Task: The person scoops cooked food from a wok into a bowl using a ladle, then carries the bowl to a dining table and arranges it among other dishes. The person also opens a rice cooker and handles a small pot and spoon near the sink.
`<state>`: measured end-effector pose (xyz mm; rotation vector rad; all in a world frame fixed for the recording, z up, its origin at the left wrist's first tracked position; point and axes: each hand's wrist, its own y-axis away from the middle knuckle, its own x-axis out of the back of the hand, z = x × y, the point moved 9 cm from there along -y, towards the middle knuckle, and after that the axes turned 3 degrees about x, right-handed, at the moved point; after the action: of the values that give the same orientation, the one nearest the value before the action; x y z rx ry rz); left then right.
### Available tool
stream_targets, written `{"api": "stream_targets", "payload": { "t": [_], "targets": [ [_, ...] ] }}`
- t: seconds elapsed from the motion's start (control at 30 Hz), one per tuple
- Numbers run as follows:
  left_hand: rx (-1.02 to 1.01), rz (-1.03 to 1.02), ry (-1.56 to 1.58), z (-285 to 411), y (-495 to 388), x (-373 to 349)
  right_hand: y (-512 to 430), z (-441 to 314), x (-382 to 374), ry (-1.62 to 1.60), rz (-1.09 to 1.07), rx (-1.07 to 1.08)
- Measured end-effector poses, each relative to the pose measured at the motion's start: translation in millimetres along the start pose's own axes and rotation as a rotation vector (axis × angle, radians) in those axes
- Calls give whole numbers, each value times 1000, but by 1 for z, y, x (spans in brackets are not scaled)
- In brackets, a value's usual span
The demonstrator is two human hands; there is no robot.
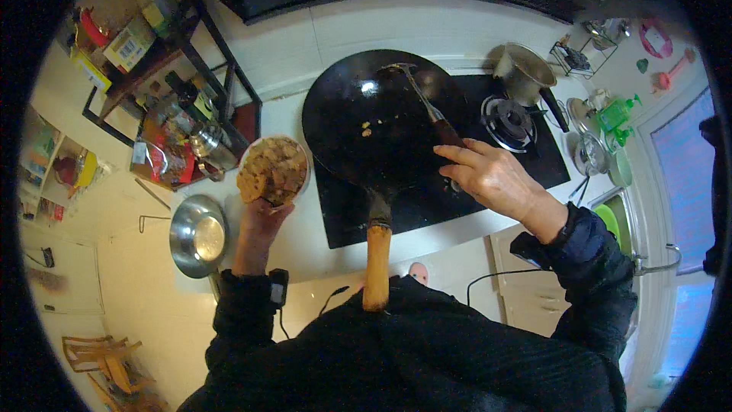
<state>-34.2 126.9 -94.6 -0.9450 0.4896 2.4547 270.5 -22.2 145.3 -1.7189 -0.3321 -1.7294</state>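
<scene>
My left hand (pixel 260 223) grips the near rim of a plate heaped with browned, cooked food (pixel 273 170), held just left of the wok. In my right hand (pixel 486 174) is the dark handle of a metal wok spatula (pixel 422 94), whose blade rests at the far side of the wok. The black wok (pixel 343 103) sits on the left side of the cooktop, with a few small crumbs of food (pixel 366 130) in it. Its wooden handle (pixel 377 269) points toward my body.
A steel bowl (pixel 198 237) stands at the counter's left end, near a rack (pixel 189 51) of bottles and packets. Right of the wok are a bare burner (pixel 509 120), a saucepan (pixel 526 68) and green soap bottles (pixel 617 114). The sink (pixel 615 214) lies farther right.
</scene>
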Motion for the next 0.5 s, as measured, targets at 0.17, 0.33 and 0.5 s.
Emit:
{"api": "stream_targets", "payload": {
  "t": [0.17,0.33,0.5],
  "targets": [
    [11,69,4,-5,-4,18,-8,-28,-18,-99,-172,39],
    [-39,151,-190,2,-6,23,-5,36,37,-508,226,-330],
    [10,174,-31,-4,-10,26,13,154,43,-946,260,-881]
  ]
}}
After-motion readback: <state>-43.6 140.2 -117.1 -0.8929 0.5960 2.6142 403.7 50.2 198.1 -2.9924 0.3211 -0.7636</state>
